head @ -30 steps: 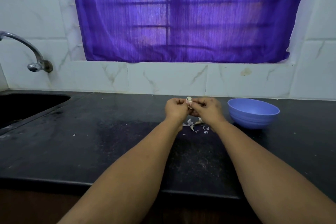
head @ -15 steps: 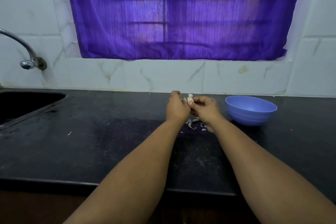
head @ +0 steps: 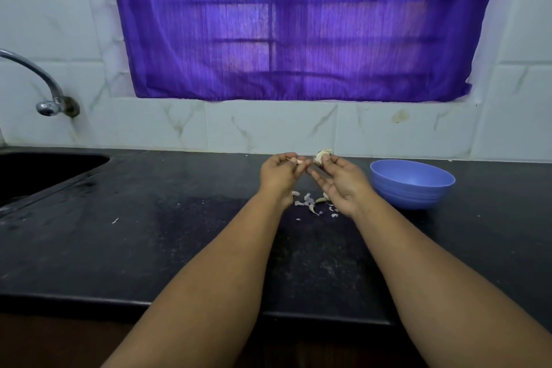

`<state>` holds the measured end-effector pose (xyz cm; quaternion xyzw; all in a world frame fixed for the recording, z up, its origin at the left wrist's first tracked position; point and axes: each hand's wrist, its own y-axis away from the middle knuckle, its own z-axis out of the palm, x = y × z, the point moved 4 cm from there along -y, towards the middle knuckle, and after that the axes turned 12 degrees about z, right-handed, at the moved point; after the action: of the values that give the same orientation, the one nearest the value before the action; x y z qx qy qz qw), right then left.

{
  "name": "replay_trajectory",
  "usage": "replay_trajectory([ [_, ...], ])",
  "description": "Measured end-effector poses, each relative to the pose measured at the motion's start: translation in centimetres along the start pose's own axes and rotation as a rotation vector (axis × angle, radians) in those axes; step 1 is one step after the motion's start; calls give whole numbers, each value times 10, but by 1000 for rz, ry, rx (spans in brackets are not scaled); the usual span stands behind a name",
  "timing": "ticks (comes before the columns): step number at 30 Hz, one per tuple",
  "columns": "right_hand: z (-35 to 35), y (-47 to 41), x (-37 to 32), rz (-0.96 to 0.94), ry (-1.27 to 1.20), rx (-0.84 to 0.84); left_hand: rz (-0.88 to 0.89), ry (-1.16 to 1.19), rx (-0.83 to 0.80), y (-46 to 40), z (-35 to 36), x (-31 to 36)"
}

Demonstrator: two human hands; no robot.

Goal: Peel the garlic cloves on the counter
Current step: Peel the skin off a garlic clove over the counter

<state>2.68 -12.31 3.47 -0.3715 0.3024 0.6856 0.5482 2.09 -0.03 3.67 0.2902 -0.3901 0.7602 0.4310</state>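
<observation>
Half a second before, the two hands had been pressed together around one piece of garlic; now they had drawn apart, a gap showing between them. At the far left the sink (head: 44, 170) cut into the black counter (head: 149, 248), with the tap (head: 44, 98) curving over it from the tiled wall, and a broad stretch of bare counter ran from the sink's rim to the hands. The left hand (head: 279, 175) was curled, pinching a small pale bit of garlic (head: 295, 161) at its fingertips; whether clove or skin could not be told. The right hand (head: 340, 182) lay half open, palm up, its thumb and forefinger holding the garlic piece (head: 322, 156) above the counter. Loose peels and cloves (head: 312, 203) lay scattered below, between the wrists. Just right of the right hand stood the blue bowl (head: 412, 184), apart from it, with bare counter beyond it toward the right edge.
</observation>
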Motion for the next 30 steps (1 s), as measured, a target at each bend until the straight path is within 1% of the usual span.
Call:
replay_trajectory([
  [1, -1, 1, -2, -11, -35, 18, -4, 21, 19, -2, -3, 0],
  [2, -2, 1, -5, -21, -51, 36, 7, -26, 15, -2, -5, 2],
  [3, -4, 1, -7, -24, -54, 48, 39, -174, -11, -3, -7, 2],
  [6, -6, -1, -6, -6, 8, 77, 163, -787, -171, -4, -9, -2],
  [9, -11, -3, -3, 0, 199, 180, 189, -1289, -405, -6, -6, -8],
  [10, -14, -5, -4, -15, 251, 224, 186, -1397, -488, -5, -5, -9],
  [12, -18, -7, -6, -35, 283, 281, 172, -1461, -560, -6, -7, -9],
  [16, -18, -8, -3, 27, 302, 267, 174, -1415, -507, -11, -12, -10],
  [17, -17, -7, -2, 41, 318, 259, 185, -1345, -477, -11, -10, -10],
  [19, -15, -8, 0, 44, 367, 250, 186, -1071, -394, -10, -5, -10],
  [21, -13, -8, 0, 31, 396, 230, 108, -743, -306, -3, -2, -10],
  [22, -12, -7, -1, 28, 402, 218, 91, -651, -282, -1, -1, -10],
  [27, -8, -3, -2, 15, 456, 157, 103, -500, -211, 0, -2, -9],
  [30, -7, -1, -3, 15, 460, 149, 51, -350, -225, -1, -2, -7],
])
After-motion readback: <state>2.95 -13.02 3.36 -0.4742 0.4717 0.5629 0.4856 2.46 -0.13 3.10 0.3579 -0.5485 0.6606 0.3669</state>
